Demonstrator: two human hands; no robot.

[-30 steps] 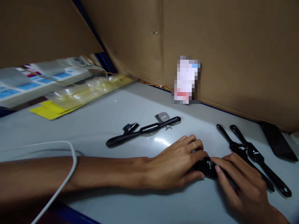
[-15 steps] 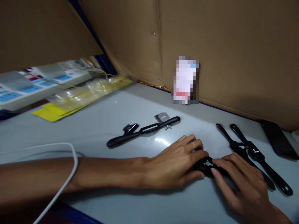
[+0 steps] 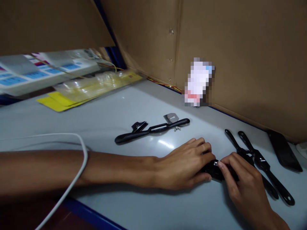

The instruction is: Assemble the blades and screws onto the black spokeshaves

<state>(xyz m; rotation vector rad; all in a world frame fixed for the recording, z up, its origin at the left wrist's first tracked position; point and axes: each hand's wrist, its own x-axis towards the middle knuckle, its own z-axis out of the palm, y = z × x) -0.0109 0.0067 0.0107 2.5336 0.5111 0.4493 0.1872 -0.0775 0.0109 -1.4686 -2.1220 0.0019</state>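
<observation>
A black spokeshave [image 3: 215, 174] lies on the table, its ends partly hidden by my hands. My left hand [image 3: 184, 167] is closed on its left part, pressing it down. The thumb and forefinger of my right hand [image 3: 243, 179] pinch the small silver wing screw [image 3: 215, 163] at its middle. Farther back lies a separate black spokeshave body [image 3: 158, 128] with an open slot. Around it are a black cap plate [image 3: 139, 126], a steel blade [image 3: 173, 117] with a keyhole slot and a loose wing screw [image 3: 177, 128].
Two more spokeshaves [image 3: 264, 164] lie side by side at right, near a dark phone [image 3: 284, 150]. A pixelated card-like object [image 3: 199, 83] leans against the cardboard wall [image 3: 251, 64]. Yellow-backed plastic packaging [image 3: 96, 88] and a power strip [image 3: 43, 75] sit at left. A white cable [image 3: 82, 153] crosses my forearm.
My right hand's fingers have drawn together, from resting apart on the spokeshave to pinching its wing screw. My left hand keeps its hold. The camera view has shifted slightly.
</observation>
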